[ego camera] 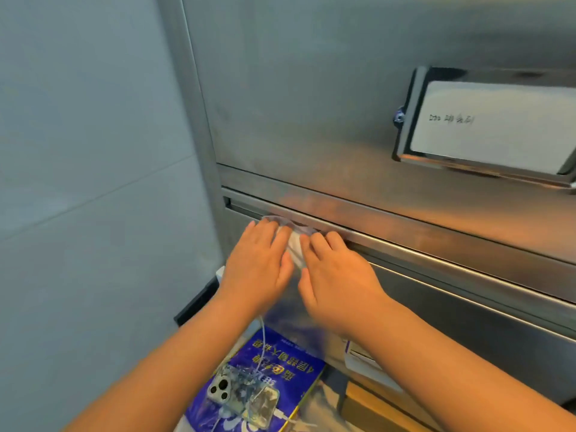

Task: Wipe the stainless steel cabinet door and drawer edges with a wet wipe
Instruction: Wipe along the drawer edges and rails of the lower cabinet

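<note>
the left hand (258, 266) and right hand (338, 277) lie side by side, fingers extended and flat, pressing the wet wipe (294, 246) against the drawer edge (420, 244). the wet wipe sits bunched between both hands at the lip, just below the cabinet door (296, 104). a label holder (486, 129) is at 2 o'clock from the hands. a phone (241, 397) rests on a blue package (280, 360) at 6 o'clock.
</note>
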The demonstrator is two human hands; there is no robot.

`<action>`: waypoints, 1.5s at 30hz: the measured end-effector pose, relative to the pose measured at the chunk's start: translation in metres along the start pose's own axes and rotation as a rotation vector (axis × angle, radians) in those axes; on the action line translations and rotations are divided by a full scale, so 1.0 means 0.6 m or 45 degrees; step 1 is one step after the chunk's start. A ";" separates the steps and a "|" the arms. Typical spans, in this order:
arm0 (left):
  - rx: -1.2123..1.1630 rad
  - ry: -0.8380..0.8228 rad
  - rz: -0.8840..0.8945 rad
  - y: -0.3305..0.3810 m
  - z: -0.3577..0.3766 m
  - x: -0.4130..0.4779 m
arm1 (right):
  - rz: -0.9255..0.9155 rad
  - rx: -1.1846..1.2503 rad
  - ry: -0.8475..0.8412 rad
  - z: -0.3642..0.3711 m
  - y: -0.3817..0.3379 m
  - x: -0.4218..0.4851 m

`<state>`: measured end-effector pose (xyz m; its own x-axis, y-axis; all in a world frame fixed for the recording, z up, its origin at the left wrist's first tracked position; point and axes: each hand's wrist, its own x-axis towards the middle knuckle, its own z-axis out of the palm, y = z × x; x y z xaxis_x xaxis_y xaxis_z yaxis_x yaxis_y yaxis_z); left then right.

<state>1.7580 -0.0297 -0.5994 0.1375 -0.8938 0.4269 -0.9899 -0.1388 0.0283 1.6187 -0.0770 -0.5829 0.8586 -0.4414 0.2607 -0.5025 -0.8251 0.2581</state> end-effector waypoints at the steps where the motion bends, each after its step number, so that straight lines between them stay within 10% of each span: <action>1: 0.011 -0.013 -0.034 -0.028 -0.002 0.002 | -0.039 -0.003 0.000 0.005 -0.009 0.020; 15: -0.025 -0.100 -0.087 -0.119 -0.006 0.008 | -0.117 -0.042 -0.002 0.017 -0.053 0.109; 45: -0.207 -0.078 0.448 0.369 -0.008 -0.044 | 0.385 -0.147 0.079 -0.038 0.192 -0.390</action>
<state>1.5351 -0.0346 -0.6002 -0.2143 -0.8991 0.3817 -0.9687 0.2457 0.0348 1.3577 -0.0607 -0.5928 0.6625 -0.6351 0.3972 -0.7452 -0.6128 0.2631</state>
